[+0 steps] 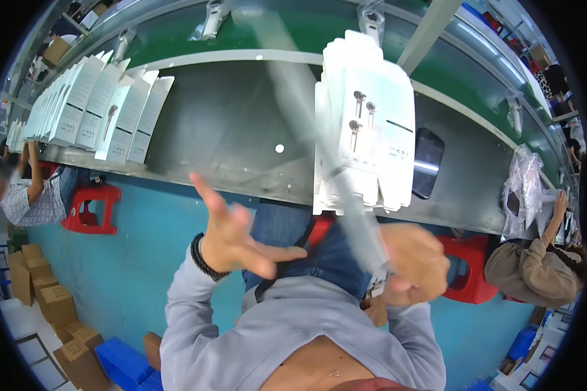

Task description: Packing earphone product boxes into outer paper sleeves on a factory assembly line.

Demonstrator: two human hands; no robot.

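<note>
My right hand (414,264), smeared by motion, is closed on one end of a long greyish-white strip (346,189). The strip is blurred and partly see-through, and I cannot make out what it is made of. It slants up and left, crossing in front of a stack of flat white printed cartons (381,124) on the bench. My left hand (235,238), with a black beaded bracelet at the wrist, is held over my lap. Its fingers are spread and nothing is in them.
White cartons (85,111) stand upright in a row on the dark bench (235,117) at the left. A phone (428,163) lies right of the stack. Bagged white devices (215,19) sit on the green conveyor (293,36). People work at both sides; red stools (94,210) stand below.
</note>
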